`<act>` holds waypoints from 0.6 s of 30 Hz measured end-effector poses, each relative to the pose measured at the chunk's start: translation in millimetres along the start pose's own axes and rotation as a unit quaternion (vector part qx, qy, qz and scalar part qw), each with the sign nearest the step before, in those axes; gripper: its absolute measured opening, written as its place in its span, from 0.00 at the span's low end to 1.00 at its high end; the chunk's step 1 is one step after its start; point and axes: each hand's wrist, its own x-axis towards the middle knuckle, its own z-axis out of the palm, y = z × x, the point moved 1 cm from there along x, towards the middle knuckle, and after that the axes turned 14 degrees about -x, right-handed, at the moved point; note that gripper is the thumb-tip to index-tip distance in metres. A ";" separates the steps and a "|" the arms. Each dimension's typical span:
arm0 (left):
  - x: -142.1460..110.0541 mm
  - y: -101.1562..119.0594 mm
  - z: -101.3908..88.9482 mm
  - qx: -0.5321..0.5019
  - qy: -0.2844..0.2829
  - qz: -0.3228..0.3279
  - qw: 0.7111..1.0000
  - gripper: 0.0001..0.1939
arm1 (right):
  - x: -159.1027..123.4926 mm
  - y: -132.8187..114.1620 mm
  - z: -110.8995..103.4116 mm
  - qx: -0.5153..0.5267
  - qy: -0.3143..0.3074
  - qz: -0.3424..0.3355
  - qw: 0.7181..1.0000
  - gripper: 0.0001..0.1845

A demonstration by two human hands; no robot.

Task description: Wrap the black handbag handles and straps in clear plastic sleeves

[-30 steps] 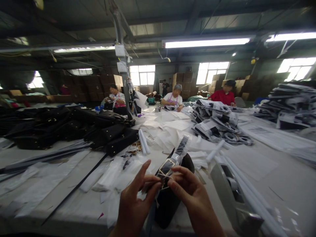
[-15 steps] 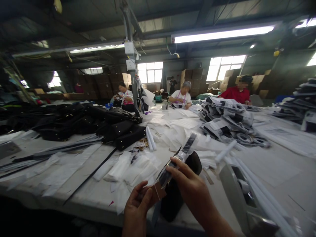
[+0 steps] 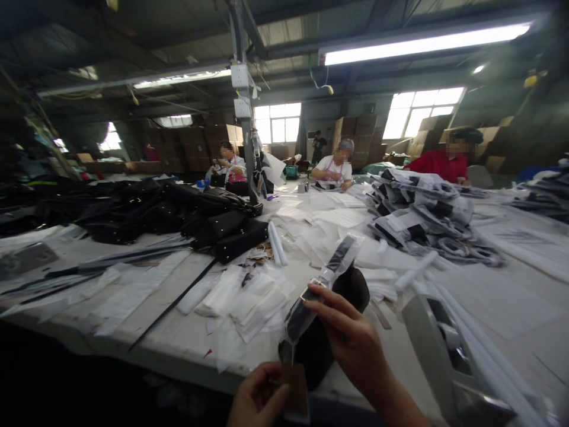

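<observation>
My right hand (image 3: 351, 338) is closed on a black strap wrapped in clear plastic (image 3: 326, 279), holding it up at a slant above a black bag (image 3: 320, 344) that lies at the table's near edge. A thin string runs down from the strap to a brown paper tag (image 3: 296, 385). My left hand (image 3: 258, 400) pinches that tag low at the bottom of the view.
A long white table (image 3: 489, 302) carries heaps of black bags (image 3: 178, 213) on the left, white paper packets (image 3: 249, 296) in the middle and wrapped straps (image 3: 422, 213) on the right. A grey tape dispenser (image 3: 444, 356) stands at my right. Three people sit at the far end.
My left hand has dropped away from the strap, pulling the brown tag down on its string. The right hand keeps the strap raised. My view has swung left and up.
</observation>
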 end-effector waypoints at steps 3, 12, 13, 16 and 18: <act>9.0 7.9 7.7 0.121 -0.102 -0.001 0.987 0.17 | -1.7 -0.8 -9.1 0.059 -0.053 0.026 0.997 0.22; 41.0 44.8 -5.6 0.194 -0.022 0.084 0.977 0.25 | -28.2 18.1 -33.4 0.004 0.054 0.086 0.995 0.17; 41.9 50.9 -4.3 0.201 -0.018 0.103 0.974 0.26 | -35.0 23.2 -34.8 0.004 0.068 0.106 0.992 0.15; 46.9 76.5 17.2 0.238 -0.048 0.130 0.961 0.27 | -55.6 39.3 -34.4 0.028 0.060 0.168 0.984 0.13; 50.6 93.5 46.0 0.247 -0.109 0.133 0.954 0.27 | -67.0 47.9 -30.9 0.052 0.040 0.188 0.980 0.12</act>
